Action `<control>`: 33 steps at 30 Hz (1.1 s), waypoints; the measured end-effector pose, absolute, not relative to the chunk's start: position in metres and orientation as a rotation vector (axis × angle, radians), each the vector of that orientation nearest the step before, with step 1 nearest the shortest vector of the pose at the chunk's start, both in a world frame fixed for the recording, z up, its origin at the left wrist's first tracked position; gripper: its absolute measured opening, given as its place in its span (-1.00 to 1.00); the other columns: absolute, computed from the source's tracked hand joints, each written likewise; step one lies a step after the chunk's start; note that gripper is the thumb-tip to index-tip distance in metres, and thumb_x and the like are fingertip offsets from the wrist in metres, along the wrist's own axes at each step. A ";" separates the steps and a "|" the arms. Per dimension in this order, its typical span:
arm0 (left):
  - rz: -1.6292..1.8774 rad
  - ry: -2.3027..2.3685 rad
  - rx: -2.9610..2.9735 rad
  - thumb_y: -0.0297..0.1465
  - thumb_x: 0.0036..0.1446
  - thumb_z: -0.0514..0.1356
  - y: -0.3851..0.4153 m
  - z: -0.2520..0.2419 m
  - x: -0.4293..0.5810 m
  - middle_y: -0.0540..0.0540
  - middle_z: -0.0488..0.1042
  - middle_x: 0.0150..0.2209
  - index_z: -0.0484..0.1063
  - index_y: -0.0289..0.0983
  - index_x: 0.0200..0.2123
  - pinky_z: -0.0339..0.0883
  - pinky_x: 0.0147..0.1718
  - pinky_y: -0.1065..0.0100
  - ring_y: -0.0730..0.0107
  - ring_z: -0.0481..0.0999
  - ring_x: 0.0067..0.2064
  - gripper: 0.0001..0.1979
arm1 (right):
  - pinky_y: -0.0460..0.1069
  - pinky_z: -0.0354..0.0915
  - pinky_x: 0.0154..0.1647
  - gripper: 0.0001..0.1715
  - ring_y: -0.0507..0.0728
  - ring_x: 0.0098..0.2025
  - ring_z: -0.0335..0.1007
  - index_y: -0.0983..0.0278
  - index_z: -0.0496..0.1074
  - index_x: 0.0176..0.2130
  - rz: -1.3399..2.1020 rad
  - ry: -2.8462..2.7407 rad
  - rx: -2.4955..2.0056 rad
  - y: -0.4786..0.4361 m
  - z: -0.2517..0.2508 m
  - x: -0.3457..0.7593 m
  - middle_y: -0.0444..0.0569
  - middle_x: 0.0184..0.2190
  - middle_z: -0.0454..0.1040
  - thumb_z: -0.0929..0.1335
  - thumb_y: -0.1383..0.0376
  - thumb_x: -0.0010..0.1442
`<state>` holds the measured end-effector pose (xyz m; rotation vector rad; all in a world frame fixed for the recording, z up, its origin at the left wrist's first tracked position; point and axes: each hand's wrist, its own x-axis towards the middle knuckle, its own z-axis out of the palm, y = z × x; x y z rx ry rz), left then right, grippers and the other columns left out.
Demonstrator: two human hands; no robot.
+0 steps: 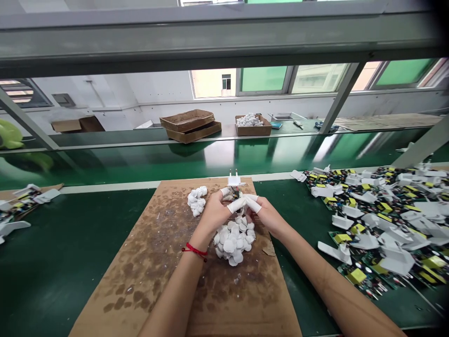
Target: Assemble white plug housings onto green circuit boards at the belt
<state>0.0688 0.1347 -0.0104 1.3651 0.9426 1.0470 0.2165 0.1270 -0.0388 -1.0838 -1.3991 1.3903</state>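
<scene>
Both my hands meet over the cardboard sheet, white finger cots on several fingertips. Between them is a small circuit board (237, 193) joined to a white plug piece (234, 180) whose two pins point away from me. My left hand (218, 208) grips the board from the left, its fingers closed. From the right, my right hand (264, 211) pinches at the board's near end; what sits in that pinch is hidden. Just below lies a pile of white round pads (233, 241). A smaller clump of white pieces (197, 200) rests left of my left hand.
The stained cardboard sheet (154, 262) covers the middle of the green bench (87, 262). Many circuit boards with white plug pieces (382, 220) crowd the right; a few more boards (26, 201) lie far left. Cardboard trays (189, 127) and a box of white pieces (253, 128) stand beyond.
</scene>
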 end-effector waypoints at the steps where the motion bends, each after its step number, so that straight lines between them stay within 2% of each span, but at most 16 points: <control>1: 1.058 0.926 1.361 -0.29 -0.16 0.38 0.135 -0.010 0.069 -0.19 0.57 -0.23 0.48 -0.37 -0.14 0.42 -0.29 0.37 0.26 0.55 -0.26 -0.53 | -0.12 0.00 -0.63 -0.68 -0.02 -0.71 0.09 0.28 0.34 -0.43 1.398 -1.395 -1.078 0.127 -0.038 0.216 -0.21 -0.77 0.25 0.27 0.08 0.12; 5: 1.079 0.895 1.384 -0.27 -0.16 0.38 0.136 -0.011 0.068 -0.19 0.57 -0.23 0.50 -0.37 -0.18 0.40 -0.19 0.34 0.24 0.55 -0.22 -0.55 | -0.12 0.03 -0.63 -0.64 -0.02 -0.70 0.10 0.30 0.38 -0.38 1.390 -1.410 -1.060 0.126 -0.037 0.216 -0.20 -0.77 0.26 0.27 0.04 0.11; 11: 1.076 0.896 1.383 -0.28 -0.15 0.38 0.138 -0.015 0.068 -0.18 0.57 -0.25 0.50 -0.37 -0.18 0.40 -0.25 0.37 0.25 0.54 -0.24 -0.56 | -0.12 0.05 -0.62 -0.66 -0.02 -0.70 0.13 0.29 0.34 -0.46 1.324 -1.447 -1.064 0.127 -0.038 0.217 -0.19 -0.75 0.27 0.27 0.07 0.12; 18: 1.123 0.896 1.323 -0.28 -0.18 0.38 0.139 -0.013 0.068 -0.18 0.57 -0.26 0.49 -0.40 -0.24 0.38 -0.24 0.37 0.26 0.53 -0.24 -0.58 | -0.12 0.05 -0.64 -0.63 -0.03 -0.68 0.14 0.33 0.45 -0.34 1.261 -1.459 -1.060 0.128 -0.038 0.218 -0.15 -0.66 0.34 0.26 0.08 0.13; 23: 1.206 0.953 1.231 -0.26 -0.27 0.40 0.141 -0.010 0.068 -0.18 0.56 -0.23 0.46 -0.38 -0.28 0.38 -0.18 0.33 0.24 0.53 -0.20 -0.55 | -0.11 0.08 -0.63 -0.61 -0.04 -0.67 0.14 0.35 0.47 -0.22 1.252 -1.427 -1.098 0.128 -0.038 0.218 -0.14 -0.60 0.38 0.31 0.12 0.07; 28: 1.208 0.979 1.249 -0.27 -0.24 0.38 0.140 -0.009 0.068 -0.16 0.56 -0.28 0.46 -0.38 -0.35 0.36 -0.24 0.38 0.27 0.53 -0.24 -0.62 | -0.10 0.10 -0.63 -0.58 -0.04 -0.67 0.14 0.38 0.48 -0.19 1.233 -1.407 -1.139 0.128 -0.038 0.218 -0.15 -0.63 0.34 0.32 0.14 0.03; 33: 1.226 0.943 1.225 -0.30 -0.25 0.39 0.139 -0.009 0.068 -0.14 0.56 -0.28 0.47 -0.36 -0.38 0.36 -0.23 0.36 0.25 0.52 -0.23 -0.66 | -0.10 0.15 -0.60 -0.61 -0.03 -0.64 0.16 0.37 0.50 -0.22 1.207 -1.439 -1.132 0.128 -0.037 0.218 -0.13 -0.60 0.38 0.33 0.15 0.03</control>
